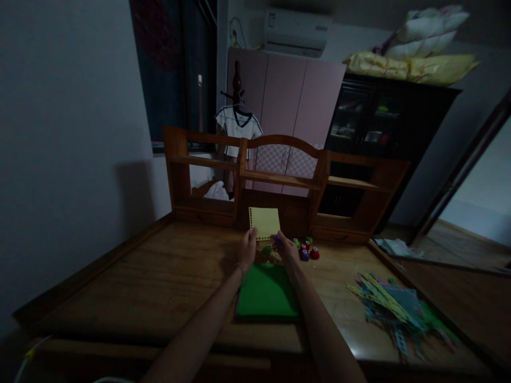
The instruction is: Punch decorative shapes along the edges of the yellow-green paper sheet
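Observation:
A square yellow sheet of paper (pixel 265 222) stands tilted up in front of me, with punched holes along its left and lower edges. My left hand (pixel 248 249) pinches it at the lower left. At its lower right corner, my right hand (pixel 288 249) grips a small purple paper punch (pixel 277 240), partly hidden by the fingers. Below the sheet lies a green punch (pixel 266 249) among small brownish scraps (pixel 274 258). Under my wrists rests a stack of green paper (pixel 268 292).
Several punches in red (pixel 315 254), purple and green stand right of my right hand. A loose pile of cut paper strips (pixel 393 303) spreads over the table's right side. A wooden shelf (pixel 279 178) borders the back of the wooden table (pixel 159 276).

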Motion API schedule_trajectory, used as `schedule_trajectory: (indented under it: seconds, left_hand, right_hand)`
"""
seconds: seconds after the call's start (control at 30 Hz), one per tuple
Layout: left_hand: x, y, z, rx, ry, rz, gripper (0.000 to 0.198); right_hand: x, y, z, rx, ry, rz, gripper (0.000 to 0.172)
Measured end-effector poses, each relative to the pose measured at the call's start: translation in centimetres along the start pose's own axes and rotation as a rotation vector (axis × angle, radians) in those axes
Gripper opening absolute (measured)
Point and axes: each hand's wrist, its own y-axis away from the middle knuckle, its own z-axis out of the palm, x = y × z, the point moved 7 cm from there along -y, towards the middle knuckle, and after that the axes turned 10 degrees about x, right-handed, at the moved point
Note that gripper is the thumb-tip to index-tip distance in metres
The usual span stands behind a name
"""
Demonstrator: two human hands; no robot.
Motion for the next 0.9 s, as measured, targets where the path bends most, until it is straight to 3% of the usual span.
schedule_trajectory:
  seconds: [0.17, 0.37, 0.7, 0.9]
  left_hand:
    - [0.9, 1.1, 0.9, -0.101, 0.004, 0.015, 0.048]
    - [-0.2, 1.3, 2.1, -0.178, 0.069, -0.053, 0.039]
    - [-0.7, 1.0, 2.3, -0.158, 0.047, -0.057, 0.036]
    - [-0.3, 0.8, 1.8, -0.145, 0.004, -0.024, 0.039]
  right_hand:
    - [0.2, -0.2, -0.1, -0.002, -0.035, 0.029, 0.033]
    - [0.2, -0.2, 0.2, -0.006, -0.007, 0.027, 0.032]
    - [-0.6, 0.4, 0.5, -0.016, -0.047, 0.031, 0.038]
    - [-0.9, -0.2, -0.7, 0.037, -0.051, 0.035, 0.050]
